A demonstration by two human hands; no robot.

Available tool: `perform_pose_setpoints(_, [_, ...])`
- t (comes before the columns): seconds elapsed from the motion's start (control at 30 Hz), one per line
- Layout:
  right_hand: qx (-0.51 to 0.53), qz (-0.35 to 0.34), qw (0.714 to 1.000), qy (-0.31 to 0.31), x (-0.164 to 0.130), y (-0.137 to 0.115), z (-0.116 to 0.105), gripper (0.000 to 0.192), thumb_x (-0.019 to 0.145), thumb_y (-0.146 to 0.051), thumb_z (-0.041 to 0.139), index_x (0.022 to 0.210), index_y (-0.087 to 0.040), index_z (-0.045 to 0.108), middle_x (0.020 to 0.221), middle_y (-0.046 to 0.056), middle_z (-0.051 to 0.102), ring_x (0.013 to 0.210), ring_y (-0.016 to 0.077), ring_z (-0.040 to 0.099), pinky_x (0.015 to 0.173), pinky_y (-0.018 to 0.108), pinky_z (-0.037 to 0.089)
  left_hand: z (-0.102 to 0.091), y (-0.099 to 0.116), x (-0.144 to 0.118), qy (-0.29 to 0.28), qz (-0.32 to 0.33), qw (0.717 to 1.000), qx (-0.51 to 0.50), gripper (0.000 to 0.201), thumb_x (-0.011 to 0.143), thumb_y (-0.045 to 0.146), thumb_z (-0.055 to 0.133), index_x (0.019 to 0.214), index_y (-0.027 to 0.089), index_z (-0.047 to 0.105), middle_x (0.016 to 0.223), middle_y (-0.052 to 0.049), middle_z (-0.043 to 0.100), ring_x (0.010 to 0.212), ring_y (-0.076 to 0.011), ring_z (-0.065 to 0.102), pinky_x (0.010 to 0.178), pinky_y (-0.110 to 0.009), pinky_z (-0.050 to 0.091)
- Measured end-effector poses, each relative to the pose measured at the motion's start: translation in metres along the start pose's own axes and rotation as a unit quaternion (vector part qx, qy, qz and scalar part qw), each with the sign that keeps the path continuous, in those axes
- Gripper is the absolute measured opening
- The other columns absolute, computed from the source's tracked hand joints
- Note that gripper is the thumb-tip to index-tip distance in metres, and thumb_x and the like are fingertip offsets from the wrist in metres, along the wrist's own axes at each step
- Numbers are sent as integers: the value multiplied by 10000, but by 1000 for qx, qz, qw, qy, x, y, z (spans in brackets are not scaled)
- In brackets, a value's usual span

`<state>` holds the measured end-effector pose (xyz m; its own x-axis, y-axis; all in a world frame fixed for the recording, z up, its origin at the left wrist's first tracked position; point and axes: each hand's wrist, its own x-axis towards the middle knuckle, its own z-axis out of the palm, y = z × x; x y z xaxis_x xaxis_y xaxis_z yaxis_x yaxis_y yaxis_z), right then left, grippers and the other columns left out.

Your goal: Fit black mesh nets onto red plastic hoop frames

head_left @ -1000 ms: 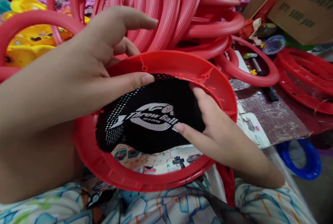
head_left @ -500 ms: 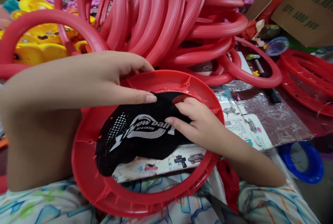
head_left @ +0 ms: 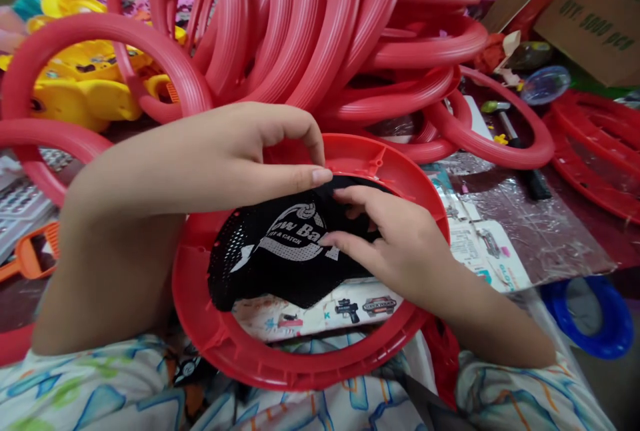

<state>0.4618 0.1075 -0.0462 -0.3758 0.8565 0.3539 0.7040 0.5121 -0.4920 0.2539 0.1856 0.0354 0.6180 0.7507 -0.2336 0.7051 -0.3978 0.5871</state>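
A red plastic ring rests over my lap, its ribbed side facing up. Across its far part stretches a black mesh net with white "Throw Ball" printing; the near part of the opening is uncovered. My left hand reaches over the far rim, thumb and curled forefinger meeting at the net's edge. My right hand is inside the opening on the right, fingers bent at the net's far edge and thumb lying on the printing. Some right fingertips are hidden.
Many pinkish-red ribbed hoops are heaped behind the ring. Yellow plastic pieces lie at the left, near an orange toy part. More red rings, a carton and a blue ring are on the right.
The red ring has shifted rightward and its near rim has risen slightly. My left hand has slid right along the far rim. The net's printing now looks more bunched.
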Motion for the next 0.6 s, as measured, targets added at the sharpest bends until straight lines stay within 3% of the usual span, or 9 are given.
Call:
perform_pose_setpoints(0.1, [-78, -19, 996, 26, -1, 3, 8, 341, 942, -323, 650, 1207, -108, 642, 1009, 104, 779, 881, 229, 735, 765, 349, 558, 2, -1, 1, 13, 6, 1000, -20, 332, 900, 504, 525, 1013, 227, 667, 875, 31, 708, 757, -125, 661, 553, -163, 468])
perform_pose_setpoints(0.27, [-141, -49, 988, 33, -2, 4, 11, 197, 974, -167, 510, 1004, -113, 697, 943, 100, 775, 830, 234, 720, 720, 347, 532, 3, -1, 2, 25, 5, 998, -54, 379, 856, 523, 529, 1005, 214, 689, 877, 33, 718, 786, -143, 681, 571, -142, 476])
perform_pose_setpoints(0.43, [-72, -51, 994, 62, -2, -1, 2, 138, 951, -171, 507, 930, -153, 642, 844, 72, 739, 758, 190, 679, 697, 317, 519, 4, -1, 1, 30, -6, 998, -63, 384, 880, 533, 532, 1026, 214, 688, 889, 21, 711, 815, -154, 680, 556, -141, 452])
perform_pose_setpoints(0.6, [20, 9, 996, 85, -6, -9, -9, 73, 934, -185, 560, 957, -208, 625, 818, 0, 732, 611, 120, 630, 570, 261, 486, 6, -3, 1, 35, 21, 998, -56, 369, 841, 570, 593, 948, 233, 702, 846, 14, 697, 748, -145, 642, 555, -173, 469])
